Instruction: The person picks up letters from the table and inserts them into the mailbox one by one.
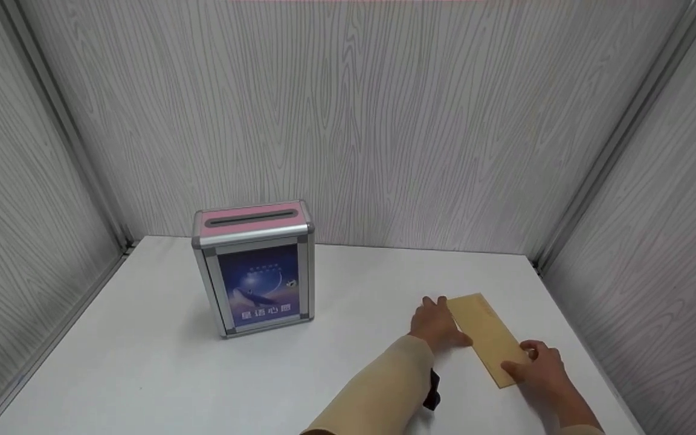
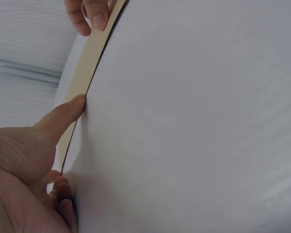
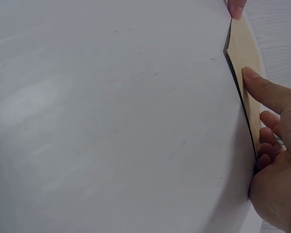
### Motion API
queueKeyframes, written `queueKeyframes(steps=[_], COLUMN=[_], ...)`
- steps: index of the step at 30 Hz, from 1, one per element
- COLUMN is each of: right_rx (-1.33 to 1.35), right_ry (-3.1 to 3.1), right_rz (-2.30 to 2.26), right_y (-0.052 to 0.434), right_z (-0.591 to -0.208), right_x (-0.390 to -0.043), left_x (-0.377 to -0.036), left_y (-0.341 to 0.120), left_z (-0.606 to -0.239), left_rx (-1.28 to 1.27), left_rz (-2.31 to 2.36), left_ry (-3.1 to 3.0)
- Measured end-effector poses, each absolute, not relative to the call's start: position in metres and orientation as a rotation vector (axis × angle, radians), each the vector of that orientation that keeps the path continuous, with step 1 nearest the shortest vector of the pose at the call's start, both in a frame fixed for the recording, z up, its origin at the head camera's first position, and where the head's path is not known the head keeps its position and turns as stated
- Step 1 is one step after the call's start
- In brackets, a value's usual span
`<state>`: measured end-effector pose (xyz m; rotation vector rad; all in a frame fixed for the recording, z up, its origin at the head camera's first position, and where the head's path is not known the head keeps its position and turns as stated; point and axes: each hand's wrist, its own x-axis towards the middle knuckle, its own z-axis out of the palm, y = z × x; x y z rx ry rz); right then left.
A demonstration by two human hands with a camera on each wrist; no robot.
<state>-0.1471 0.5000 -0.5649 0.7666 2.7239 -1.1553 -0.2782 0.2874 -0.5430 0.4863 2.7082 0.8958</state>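
A tan paper envelope (image 1: pixel 486 332) lies at a slant on the right side of the white table, its near edge slightly raised in the right wrist view. My right hand (image 1: pixel 541 368) grips its near right end, thumb on the top face and curled fingers around the right edge. At the envelope's left side is my left hand (image 1: pixel 435 325). The left thumb (image 2: pixel 63 114) is extended, its tip touching the long edge, while the other fingers reach toward the far left corner.
A metal-framed box (image 1: pixel 254 272) with a slot (image 1: pixel 251 218) in its pink top and a dark blue picture on its front stands left of centre on the white table (image 1: pixel 354 302). Grey wood-grain panels (image 1: pixel 348 121) enclose the back and both sides.
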Motion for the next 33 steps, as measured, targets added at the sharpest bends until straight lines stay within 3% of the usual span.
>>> queueKeyframes(steps=[14,22,33], right_rx=[0.779,0.655,0.654], right_ry=[2.686,2.815,2.762], right_rz=[-1.170,-1.064,-1.066], right_y=[0.504,0.503,0.501], right_z=[-0.564,-0.565,-0.565], right_x=[-0.147,-0.146,-0.147], left_x=[-0.281,-0.295,-0.291], left_y=[0.286,0.295,0.289], left_z=[-0.537,-0.559,-0.558], left_rx=[0.479,0.517,0.514], left_rz=[0.899,0.906,0.969], left_ry=[2.672,2.687,2.658])
